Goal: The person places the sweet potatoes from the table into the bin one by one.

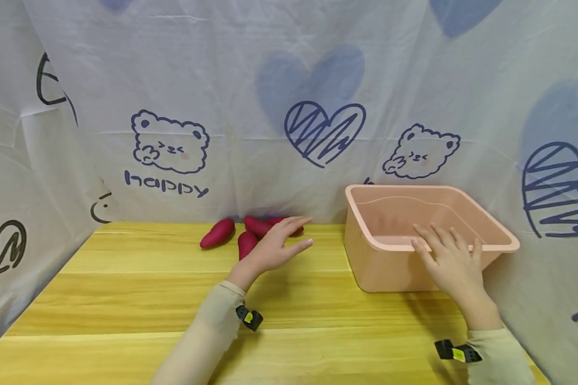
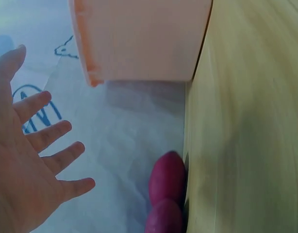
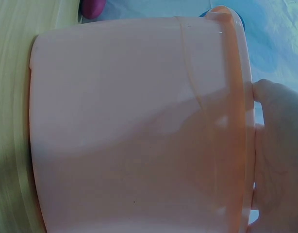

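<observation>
Several dark red sweet potatoes [image 1: 218, 233] lie at the back of the table, left of centre. My left hand [image 1: 272, 248] hovers in front of them with its fingers spread, holding nothing, and partly covers some of them. In the left wrist view, two sweet potatoes [image 2: 167, 179] show beyond the spread fingers [image 2: 49, 134]. On the right stands a pink plastic bin [image 1: 390, 270], with its mouth facing up. My right hand [image 1: 455, 264] is over its near rim, fingers extended over the opening. In the right wrist view the thumb [image 3: 263, 91] lies right at the rim.
A light wood-grain table [image 1: 139, 305] carries everything. Behind it and at both sides hangs a white cloth [image 1: 241, 107] printed with bears and hearts. Small black devices are strapped on both sleeves, the left one [image 1: 249, 317] near the cuff.
</observation>
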`<state>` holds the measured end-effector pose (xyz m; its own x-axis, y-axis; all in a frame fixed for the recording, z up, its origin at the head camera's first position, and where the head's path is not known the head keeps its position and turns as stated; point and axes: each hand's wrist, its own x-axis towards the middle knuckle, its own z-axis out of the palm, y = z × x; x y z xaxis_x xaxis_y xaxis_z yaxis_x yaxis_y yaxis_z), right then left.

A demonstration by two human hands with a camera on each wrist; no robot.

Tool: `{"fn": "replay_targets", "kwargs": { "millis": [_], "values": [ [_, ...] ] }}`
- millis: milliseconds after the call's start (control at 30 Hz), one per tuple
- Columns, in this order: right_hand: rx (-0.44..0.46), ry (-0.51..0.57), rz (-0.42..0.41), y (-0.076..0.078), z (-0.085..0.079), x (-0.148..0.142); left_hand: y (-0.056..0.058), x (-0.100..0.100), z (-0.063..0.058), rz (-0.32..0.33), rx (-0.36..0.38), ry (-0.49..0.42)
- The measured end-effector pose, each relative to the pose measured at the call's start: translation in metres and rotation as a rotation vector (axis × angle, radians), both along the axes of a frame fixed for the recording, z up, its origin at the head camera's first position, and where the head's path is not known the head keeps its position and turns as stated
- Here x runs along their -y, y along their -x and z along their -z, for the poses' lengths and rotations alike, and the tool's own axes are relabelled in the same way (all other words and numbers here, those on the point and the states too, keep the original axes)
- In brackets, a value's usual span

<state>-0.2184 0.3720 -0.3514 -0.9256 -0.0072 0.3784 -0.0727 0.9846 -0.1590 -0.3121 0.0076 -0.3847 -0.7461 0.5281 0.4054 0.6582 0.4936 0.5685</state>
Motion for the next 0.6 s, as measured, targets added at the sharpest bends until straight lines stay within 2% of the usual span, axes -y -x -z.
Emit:
{"fn": "replay_targets", "kwargs": {
  "millis": [300,433,600],
  "values": [
    [0.004,-0.007,-0.005,0.0,0.0,-0.001,0.006,0.023,0.002,-0.125,0.016,0.076],
    [0.007,-0.009,0.003,-0.001,-0.001,-0.001,0.012,0.033,0.008,-0.193,0.0,0.132],
    [0.01,-0.008,0.005,-0.001,-0.001,0.0,0.021,0.046,0.019,-0.239,-0.008,0.168]
  ]
}}
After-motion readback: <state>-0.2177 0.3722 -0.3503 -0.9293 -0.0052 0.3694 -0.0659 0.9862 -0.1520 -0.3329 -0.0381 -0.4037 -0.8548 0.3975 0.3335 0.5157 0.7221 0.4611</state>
